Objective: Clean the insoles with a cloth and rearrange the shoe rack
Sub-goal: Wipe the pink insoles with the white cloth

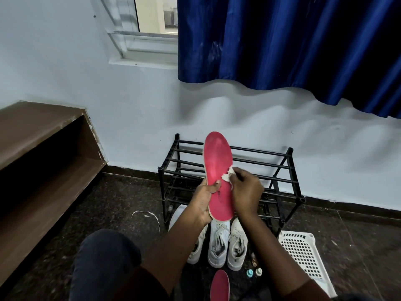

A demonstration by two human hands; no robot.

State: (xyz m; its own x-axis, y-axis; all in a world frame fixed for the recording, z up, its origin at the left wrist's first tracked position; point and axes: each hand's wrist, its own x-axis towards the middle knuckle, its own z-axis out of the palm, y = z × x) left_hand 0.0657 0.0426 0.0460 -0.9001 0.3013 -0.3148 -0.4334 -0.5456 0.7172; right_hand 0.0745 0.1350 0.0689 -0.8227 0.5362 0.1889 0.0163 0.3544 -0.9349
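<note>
Holding the red insole [217, 161] in front of the shoe rack [289, 151]

1. Left hand [204, 202]: I read its fingers as wrapped round the heel half of the insole, with the thumb pressed on the red face. The insole stands nearly upright, toe end up, in front of the black rack.
2. Right hand [246, 193]: its fingers are bunched on a small white cloth [227, 176], which touches the insole's right edge at about mid-length.
3. Floor [121, 205]: three white shoes [219, 240] stand side by side just in front of the rack, below the hands. A second red insole [220, 285] lies nearer to me, at the bottom edge of view. Two small bottles [253, 273] stand near the right-hand shoe. A white perforated basket [303, 255] lies to their right.
</note>
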